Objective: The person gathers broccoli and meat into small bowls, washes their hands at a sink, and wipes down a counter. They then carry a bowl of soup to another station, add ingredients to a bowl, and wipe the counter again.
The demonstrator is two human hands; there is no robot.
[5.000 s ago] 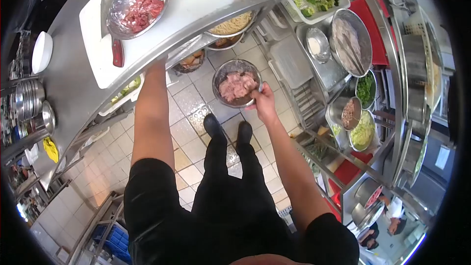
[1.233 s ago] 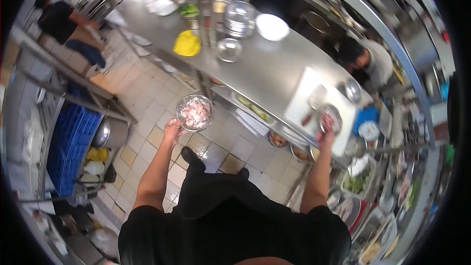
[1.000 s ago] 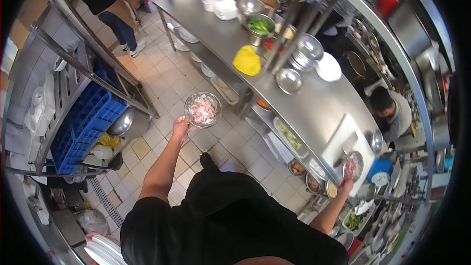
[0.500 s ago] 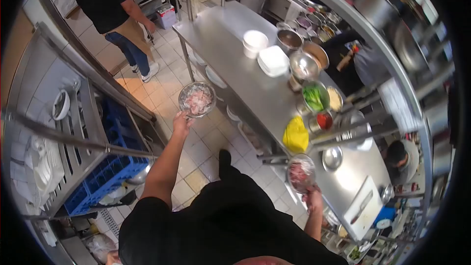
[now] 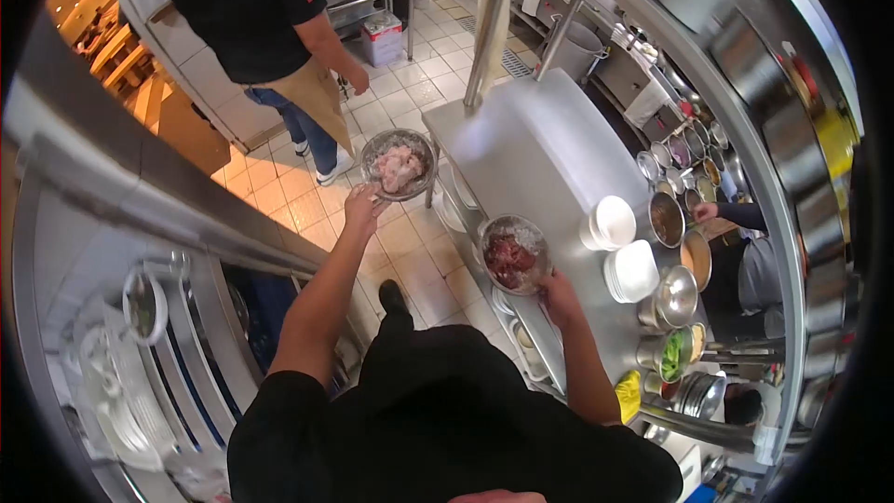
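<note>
A metal bowl of pale, floured pieces (image 5: 399,166) is held out over the floor by my left hand (image 5: 365,207), which grips its near rim. My right hand (image 5: 557,296) grips the lower right rim of a second metal bowl, with dark red meat and white powder (image 5: 512,256) in it. This second bowl is at the left edge of the steel table (image 5: 535,158). Right of it on the table stand white round containers (image 5: 610,222) and a stack of white square containers (image 5: 631,272).
A person in a black shirt (image 5: 247,14) stands ahead on the left. Metal bowls (image 5: 675,300) and a yellow cloth (image 5: 629,396) lie along the table's right side. A slatted rack (image 5: 191,354) is at left. Another person's hand (image 5: 705,211) shows beyond the table.
The view has moved forward along the table. My right hand and its bowl have moved forward, past the yellow cloth. Both bowls remain held, and the person ahead appears nearer.
</note>
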